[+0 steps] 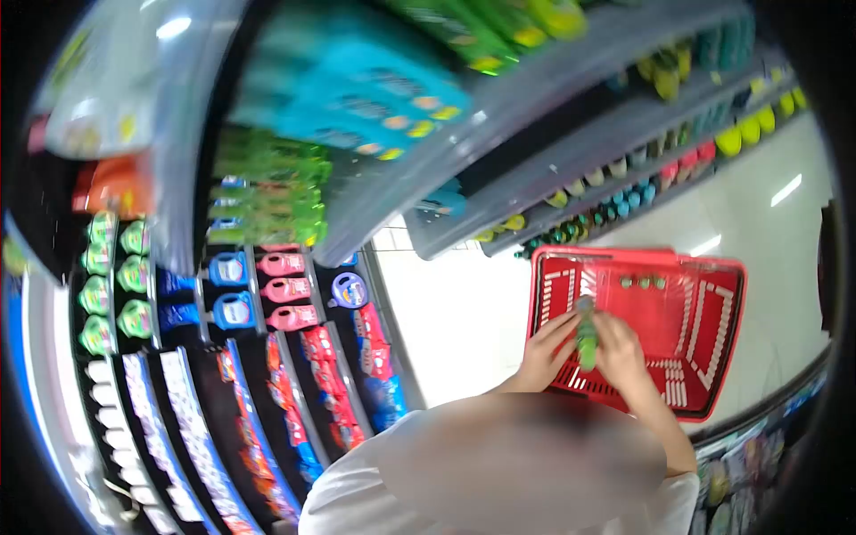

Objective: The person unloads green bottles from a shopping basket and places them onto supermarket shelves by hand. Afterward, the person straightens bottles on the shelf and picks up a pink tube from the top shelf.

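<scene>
A small green bottle (587,346) with a greyish top is held between my two hands, above the red shopping basket (730,343). My left hand (546,354) grips it from the left side, fingers closed against it. From the right, my right hand (619,349) is also closed on the bottle. Motion blur hides its label and the exact finger placement. The basket has slotted walls and a broad rim, and my hands partly cover its near left side.
Grey shelves (535,147) with rows of bottles run along the top and upper right. On the left, racks hold pink bottles (287,291), blue bottles (234,308), green bottles (135,318) and red packs (332,383). Pale shiny floor (446,330) lies between racks and basket.
</scene>
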`<move>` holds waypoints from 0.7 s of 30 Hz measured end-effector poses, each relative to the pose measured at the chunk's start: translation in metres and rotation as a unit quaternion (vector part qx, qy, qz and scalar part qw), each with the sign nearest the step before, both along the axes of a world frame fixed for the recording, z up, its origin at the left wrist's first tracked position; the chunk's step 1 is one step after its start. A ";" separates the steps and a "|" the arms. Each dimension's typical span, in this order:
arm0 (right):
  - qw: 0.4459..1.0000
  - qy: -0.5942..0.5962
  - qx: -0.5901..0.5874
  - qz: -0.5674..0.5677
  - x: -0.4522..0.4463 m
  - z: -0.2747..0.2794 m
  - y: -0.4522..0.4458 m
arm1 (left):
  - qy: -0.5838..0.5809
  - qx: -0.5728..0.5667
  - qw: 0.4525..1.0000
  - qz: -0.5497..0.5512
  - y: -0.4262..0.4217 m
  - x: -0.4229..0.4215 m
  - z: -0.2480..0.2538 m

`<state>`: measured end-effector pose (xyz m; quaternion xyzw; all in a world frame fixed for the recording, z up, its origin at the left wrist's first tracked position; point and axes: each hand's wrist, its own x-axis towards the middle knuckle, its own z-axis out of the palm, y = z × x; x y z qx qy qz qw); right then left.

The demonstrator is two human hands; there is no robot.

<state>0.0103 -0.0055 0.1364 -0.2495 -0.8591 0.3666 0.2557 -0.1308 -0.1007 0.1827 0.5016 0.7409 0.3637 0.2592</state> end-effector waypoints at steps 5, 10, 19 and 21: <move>0.976 0.150 0.133 0.080 -0.091 0.175 0.002 | 0.140 0.268 0.948 0.103 -0.028 -0.060 0.117; 0.934 0.268 0.221 0.078 -0.206 0.247 0.007 | 0.109 0.339 0.917 0.181 -0.015 -0.134 0.193; 0.988 0.097 0.091 0.081 -0.327 0.267 0.047 | -0.127 0.349 0.915 0.158 0.032 -0.208 0.178; 0.992 0.076 0.052 0.085 -0.341 0.260 0.052 | -0.204 0.379 0.889 0.155 0.041 -0.219 0.170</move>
